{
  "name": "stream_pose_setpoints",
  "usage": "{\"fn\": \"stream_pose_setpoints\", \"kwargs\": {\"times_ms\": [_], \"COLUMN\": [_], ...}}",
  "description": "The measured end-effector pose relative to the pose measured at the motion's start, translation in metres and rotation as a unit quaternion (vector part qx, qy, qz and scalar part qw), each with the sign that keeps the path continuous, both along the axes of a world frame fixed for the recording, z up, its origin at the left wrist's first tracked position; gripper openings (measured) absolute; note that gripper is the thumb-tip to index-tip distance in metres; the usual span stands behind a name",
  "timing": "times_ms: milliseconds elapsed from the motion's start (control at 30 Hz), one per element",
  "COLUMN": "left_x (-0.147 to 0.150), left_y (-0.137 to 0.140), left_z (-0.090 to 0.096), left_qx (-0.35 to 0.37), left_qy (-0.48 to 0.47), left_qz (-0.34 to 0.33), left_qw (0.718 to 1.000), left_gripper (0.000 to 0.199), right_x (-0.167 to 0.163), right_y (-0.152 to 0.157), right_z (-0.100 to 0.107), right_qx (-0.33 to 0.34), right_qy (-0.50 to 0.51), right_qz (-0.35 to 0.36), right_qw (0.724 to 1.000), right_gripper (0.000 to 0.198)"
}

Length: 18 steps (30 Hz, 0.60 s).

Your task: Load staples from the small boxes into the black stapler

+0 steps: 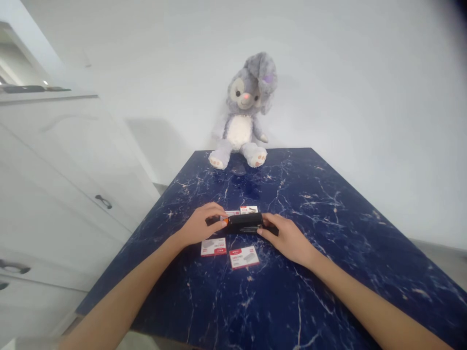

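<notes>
A black stapler (245,220) with an orange part at its left end lies sideways between my hands, over the middle of the table. My left hand (205,222) grips the left end, thumb and fingers closed around the orange part. At the opposite end, my right hand (286,236) pinches the stapler between thumb and fingers. Two small red-and-white staple boxes lie nearer to me, one on the left (213,247) and one on the right (244,257). Behind the stapler, another box (249,210) shows beside a partly hidden red-and-white box (232,213).
The dark blue marble-patterned table (328,282) stands against a pale wall. A grey plush rabbit (241,114) sits at its far edge. White cabinets (62,180) with dark handles run along the left side.
</notes>
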State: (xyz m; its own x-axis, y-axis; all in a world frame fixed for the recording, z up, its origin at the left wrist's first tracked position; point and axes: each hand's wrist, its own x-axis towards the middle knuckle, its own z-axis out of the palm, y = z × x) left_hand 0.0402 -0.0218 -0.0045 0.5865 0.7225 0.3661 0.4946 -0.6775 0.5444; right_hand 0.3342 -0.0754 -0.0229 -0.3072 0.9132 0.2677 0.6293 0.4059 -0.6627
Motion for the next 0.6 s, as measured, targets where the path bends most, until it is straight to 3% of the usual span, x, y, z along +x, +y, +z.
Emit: {"fn": "stream_pose_setpoints", "kwargs": {"times_ms": [200,333,600], "left_x": [0.0,-0.001,-0.001], "left_y": [-0.003,-0.002,0.003], "left_z": [-0.003,-0.009,-0.019], "left_qx": [0.017,0.023,0.023], "left_qy": [0.052,0.049,-0.043], "left_qz": [0.008,0.025,-0.022], "left_qw": [0.998,0.998,0.999], "left_gripper": [0.038,0.033,0.024], "right_x": [0.001,-0.001,-0.005], "right_y": [-0.002,-0.004,-0.007], "right_z": [0.0,0.003,0.005], "right_qx": [-0.037,-0.026,-0.026], "right_qy": [0.046,0.034,0.016], "right_qz": [-0.025,-0.019,-0.027], "right_qw": [0.998,0.999,0.999], "right_gripper": [0.035,0.047,0.052]}}
